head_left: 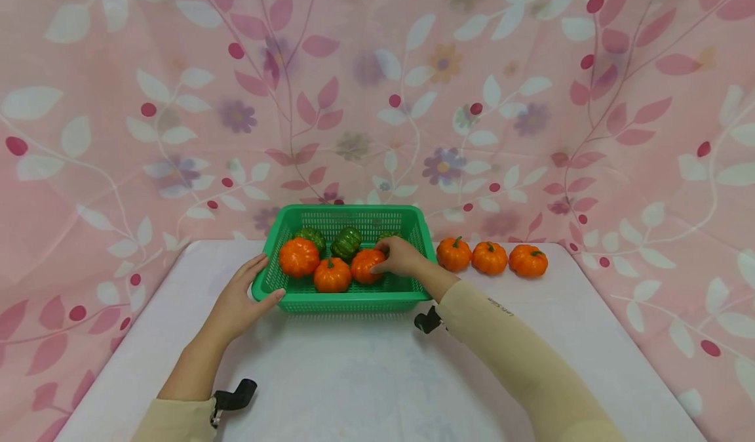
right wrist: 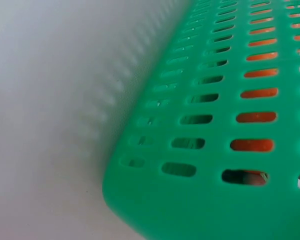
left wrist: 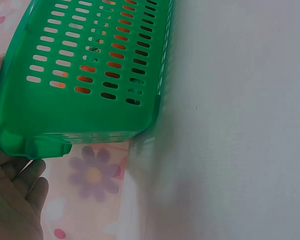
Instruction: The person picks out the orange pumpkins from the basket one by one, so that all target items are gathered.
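A green plastic basket (head_left: 348, 305) stands near the back of the table. Inside are orange pumpkins, one (head_left: 299, 257) at the left and another (head_left: 332, 275) at the front, with green striped pumpkins (head_left: 346, 243) behind. My right hand (head_left: 403, 258) reaches in over the basket and pinches an orange pumpkin (head_left: 367, 266) between thumb and fingers. It partly covers a green pumpkin (head_left: 389, 237) behind. At the left front corner, my left hand (head_left: 243, 300) lies against the rim with fingers spread; in the left wrist view its fingers (left wrist: 37, 192) extend past the rim.
Three more orange pumpkins (head_left: 453, 254) (head_left: 489, 258) (head_left: 528, 261) stand in a row right of the basket. A white cloth covers the table (head_left: 354, 376). A pink floral curtain (head_left: 377, 101) hangs right behind it. Black wrist mounts (head_left: 236, 395) stick out below both hands.
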A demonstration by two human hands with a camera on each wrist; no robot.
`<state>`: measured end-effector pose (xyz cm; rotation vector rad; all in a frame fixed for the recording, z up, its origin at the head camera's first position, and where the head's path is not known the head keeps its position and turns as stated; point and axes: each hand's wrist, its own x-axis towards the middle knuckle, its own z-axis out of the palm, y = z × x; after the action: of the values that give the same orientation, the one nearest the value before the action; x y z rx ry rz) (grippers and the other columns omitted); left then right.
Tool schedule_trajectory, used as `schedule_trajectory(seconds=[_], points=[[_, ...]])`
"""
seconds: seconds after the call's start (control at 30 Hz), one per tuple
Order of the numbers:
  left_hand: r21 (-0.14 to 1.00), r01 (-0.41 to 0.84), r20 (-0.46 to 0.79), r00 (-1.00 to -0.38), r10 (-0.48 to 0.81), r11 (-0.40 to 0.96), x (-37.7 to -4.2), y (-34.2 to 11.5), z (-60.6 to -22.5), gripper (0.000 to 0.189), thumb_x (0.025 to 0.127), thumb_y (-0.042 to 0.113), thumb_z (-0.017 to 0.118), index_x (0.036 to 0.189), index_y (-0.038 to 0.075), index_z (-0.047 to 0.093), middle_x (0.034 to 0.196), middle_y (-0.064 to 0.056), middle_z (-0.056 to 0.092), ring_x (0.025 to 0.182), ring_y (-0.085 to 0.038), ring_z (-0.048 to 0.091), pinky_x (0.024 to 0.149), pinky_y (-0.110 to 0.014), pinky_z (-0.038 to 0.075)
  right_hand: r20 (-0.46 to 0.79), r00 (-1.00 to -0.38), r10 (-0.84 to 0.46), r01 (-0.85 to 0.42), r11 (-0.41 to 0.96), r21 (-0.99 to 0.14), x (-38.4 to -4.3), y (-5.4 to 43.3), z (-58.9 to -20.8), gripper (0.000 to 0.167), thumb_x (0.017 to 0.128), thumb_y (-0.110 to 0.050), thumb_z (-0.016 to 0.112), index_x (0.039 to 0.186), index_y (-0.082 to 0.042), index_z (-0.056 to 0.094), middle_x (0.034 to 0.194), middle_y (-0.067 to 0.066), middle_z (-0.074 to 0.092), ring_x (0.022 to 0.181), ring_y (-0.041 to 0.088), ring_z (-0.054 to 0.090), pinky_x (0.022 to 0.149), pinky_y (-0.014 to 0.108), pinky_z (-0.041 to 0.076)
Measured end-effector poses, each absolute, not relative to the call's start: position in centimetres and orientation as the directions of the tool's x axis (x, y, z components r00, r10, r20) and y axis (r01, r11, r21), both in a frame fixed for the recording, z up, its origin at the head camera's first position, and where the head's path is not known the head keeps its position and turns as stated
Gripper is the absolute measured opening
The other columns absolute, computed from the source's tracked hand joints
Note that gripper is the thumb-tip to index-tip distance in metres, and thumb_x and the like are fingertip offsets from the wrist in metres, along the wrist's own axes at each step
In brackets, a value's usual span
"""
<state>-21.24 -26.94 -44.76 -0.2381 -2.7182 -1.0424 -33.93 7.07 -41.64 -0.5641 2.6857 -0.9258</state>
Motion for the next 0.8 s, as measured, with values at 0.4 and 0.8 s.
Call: schedule_trajectory(seconds=[0.4,0.8], points=[[0.646,0.225,0.256,-0.964,0.07,0.73,-21.1,-26.8,-44.7,0.083,0.089,0.039,0.076,0.153,0.001,0.038,0.161,-0.013,0.03,0.144,-0.044,0.029,0.109,-0.069,0.029,-0.053,-0.895,-0.444,-0.297,0.679,-0.672,-33.0,8.5,-40.8,0.057,0.082,-0.029,0.085,0.13,-0.008,0.064,0.133,0.01,0.059,0.112,0.028,0.06,0.089,0.038,0.055],[0.639,0.23,0.263,-0.962,0.073,0.734,-21.2,-26.8,-44.4,0.085,0.089,0.044,0.074,0.153,0.001,0.038,0.161,-0.013,0.03,0.144,-0.044,0.029,0.109,-0.069,0.029,0.066,-0.91,-0.409,-0.3,0.541,-0.785,-30.4,12.5,-37.3,0.058,0.083,-0.032,0.084,0.133,-0.014,0.061,0.128,0.009,0.062,0.114,0.027,0.062,0.09,0.039,0.057]])
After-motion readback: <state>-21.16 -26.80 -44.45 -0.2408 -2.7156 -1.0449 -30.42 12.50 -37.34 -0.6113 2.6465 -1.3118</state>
